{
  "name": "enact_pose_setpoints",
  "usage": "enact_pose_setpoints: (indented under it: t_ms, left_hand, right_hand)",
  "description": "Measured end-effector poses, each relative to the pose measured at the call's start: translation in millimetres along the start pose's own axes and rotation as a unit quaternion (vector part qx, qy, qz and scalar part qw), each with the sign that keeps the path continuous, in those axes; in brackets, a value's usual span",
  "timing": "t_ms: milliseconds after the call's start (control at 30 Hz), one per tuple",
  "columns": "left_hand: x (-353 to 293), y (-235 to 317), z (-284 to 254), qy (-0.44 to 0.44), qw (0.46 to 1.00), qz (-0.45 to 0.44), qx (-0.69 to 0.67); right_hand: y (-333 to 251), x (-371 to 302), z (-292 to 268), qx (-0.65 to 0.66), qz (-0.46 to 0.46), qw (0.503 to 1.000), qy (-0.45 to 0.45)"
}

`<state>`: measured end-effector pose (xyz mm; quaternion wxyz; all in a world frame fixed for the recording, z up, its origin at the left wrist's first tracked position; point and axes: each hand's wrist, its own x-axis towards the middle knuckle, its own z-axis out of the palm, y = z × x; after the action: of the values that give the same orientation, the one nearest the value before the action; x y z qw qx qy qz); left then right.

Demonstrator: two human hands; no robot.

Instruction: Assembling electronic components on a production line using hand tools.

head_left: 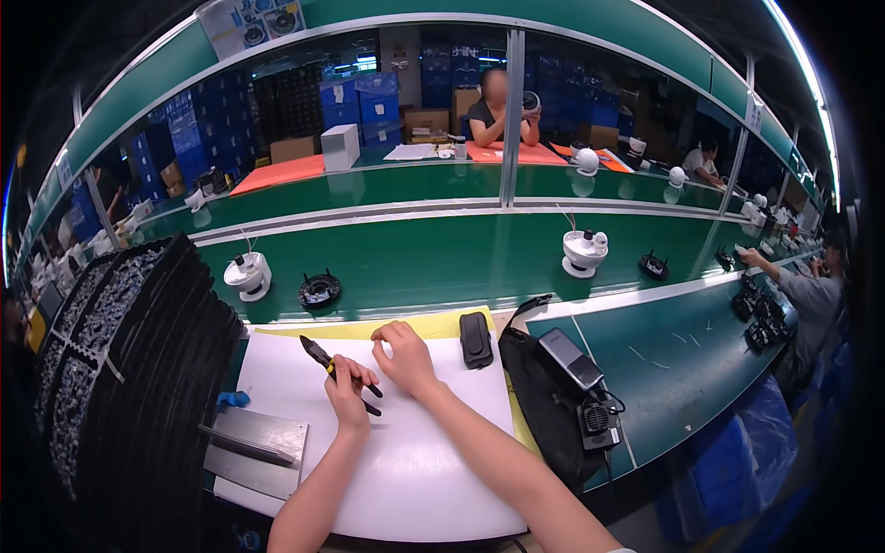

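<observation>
My left hand (348, 392) is wrapped round a pair of pliers (318, 353) with dark jaws and black-and-yellow handles. The jaws point up and to the left, over a white sheet (433, 479) on the bench. Just right of the pliers, my right hand (404, 358) hovers over the sheet's far part with its fingers curled in. Whatever those fingers may hold is hidden. Beyond the hands, a white camera-like housing (248, 276) with wires sticking up and a black ring-shaped part (319, 290) sit on the green conveyor belt (415, 249).
Stacked black trays (157, 369) rise at my left, beside a metal plate fixture (258, 452). A black case (476, 339), a black bag (539, 396) and a grey device (569, 358) lie at right. Another housing (584, 252) stands on the belt. Co-workers sit opposite and at far right.
</observation>
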<state>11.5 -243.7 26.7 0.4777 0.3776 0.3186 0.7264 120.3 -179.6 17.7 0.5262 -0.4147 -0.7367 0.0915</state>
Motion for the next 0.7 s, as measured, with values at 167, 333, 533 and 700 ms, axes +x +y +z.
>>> enact_pose_setpoints:
  t_ms: [167, 333, 533, 700]
  left_hand:
    - [5, -1, 1, 0.0, 0.999, 0.043, 0.0]
    - [10, -2, -1, 0.015, 0.999, 0.044, -0.006]
    - [7, 4, -5, 0.044, 0.992, 0.071, 0.092]
    - [7, 6, 3, 0.005, 0.99, 0.076, 0.12]
  right_hand:
    - [-21, 6, -4, 0.051, -0.032, 0.997, 0.046]
    - [-32, 19, -27, 0.038, 0.038, 0.997, -0.051]
    - [-55, -2, -59, -0.009, 0.086, 0.878, -0.471]
    - [-44, -36, -55, 0.133, 0.046, 0.932, -0.335]
